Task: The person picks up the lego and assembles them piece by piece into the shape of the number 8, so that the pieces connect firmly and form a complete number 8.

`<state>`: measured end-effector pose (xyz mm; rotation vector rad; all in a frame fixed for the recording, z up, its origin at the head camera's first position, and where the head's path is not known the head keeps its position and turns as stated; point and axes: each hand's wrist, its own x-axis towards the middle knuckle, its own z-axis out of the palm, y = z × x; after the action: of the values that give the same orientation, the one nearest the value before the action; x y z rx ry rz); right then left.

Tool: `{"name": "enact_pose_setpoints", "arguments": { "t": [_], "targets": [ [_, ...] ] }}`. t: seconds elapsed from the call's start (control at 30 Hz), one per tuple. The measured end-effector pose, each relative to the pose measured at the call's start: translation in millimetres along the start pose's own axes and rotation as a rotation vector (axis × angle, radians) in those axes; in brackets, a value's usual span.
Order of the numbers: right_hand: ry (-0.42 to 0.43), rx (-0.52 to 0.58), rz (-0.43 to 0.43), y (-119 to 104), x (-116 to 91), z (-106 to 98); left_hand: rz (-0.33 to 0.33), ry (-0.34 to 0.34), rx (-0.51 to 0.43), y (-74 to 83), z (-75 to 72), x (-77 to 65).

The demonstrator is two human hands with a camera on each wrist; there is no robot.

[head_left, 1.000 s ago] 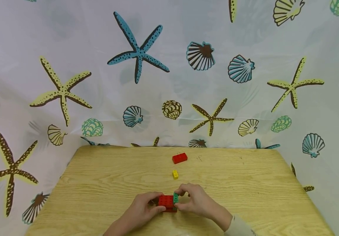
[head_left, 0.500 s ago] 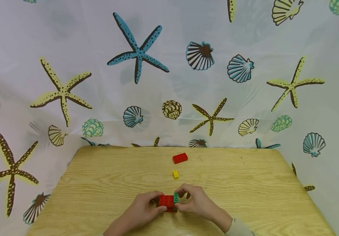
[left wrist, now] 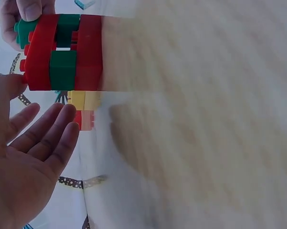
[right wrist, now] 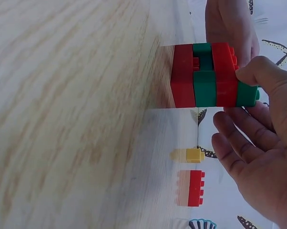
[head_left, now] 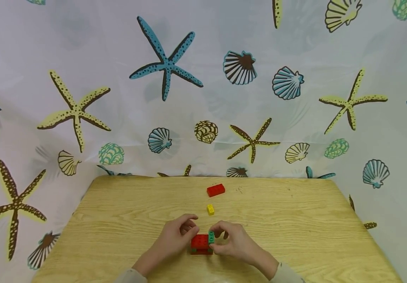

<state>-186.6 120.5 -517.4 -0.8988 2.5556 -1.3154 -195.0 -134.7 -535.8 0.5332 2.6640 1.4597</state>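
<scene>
A small stack of toy building bricks stands on the wooden table near its front. A red brick (right wrist: pixel 183 76) forms the base, a green brick (left wrist: pixel 63 70) sits at each end above it with a gap between, and another red brick (head_left: pixel 199 240) bridges them. On the right end of the top lies a small green brick (head_left: pixel 211 237), pinched between thumb and fingers of my right hand (head_left: pixel 236 239). My left hand (head_left: pixel 173 236) holds nothing; its fingers are loosely bent, and its thumb overlaps the stack's left top edge in the left wrist view.
Beyond the stack, a small yellow brick (head_left: pixel 210 209) lies on the table (head_left: pixel 136 212). Farther back is a long red brick (head_left: pixel 216 190). A white curtain (head_left: pixel 203 98) with starfish and shells hangs behind the table and along both sides.
My left hand has let go of the stack's left side and shifted slightly up and away, fingers loosened. My right hand keeps its pinch on the small green brick, barely moving.
</scene>
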Motion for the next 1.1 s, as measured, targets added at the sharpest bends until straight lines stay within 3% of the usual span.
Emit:
{"name": "enact_pose_setpoints", "arguments": {
  "t": [0.23, 0.37, 0.53, 1.1],
  "targets": [
    [-0.005, -0.004, -0.001, 2, 0, -2, -0.015, 0.036, -0.015, 4.2, 6.0, 26.6],
    [-0.017, 0.014, 0.001, 2, 1, -3, 0.006, 0.074, 0.025, 3.8, 11.0, 40.8],
    [-0.02, 0.014, -0.004, 2, 1, -4, -0.018, 0.093, 0.061, -0.1, 16.3, 55.3],
    [-0.006, 0.0, -0.039, 4, 2, -4, -0.038, 0.098, 0.085, -8.0, 32.9, 76.4]
  ]
}}
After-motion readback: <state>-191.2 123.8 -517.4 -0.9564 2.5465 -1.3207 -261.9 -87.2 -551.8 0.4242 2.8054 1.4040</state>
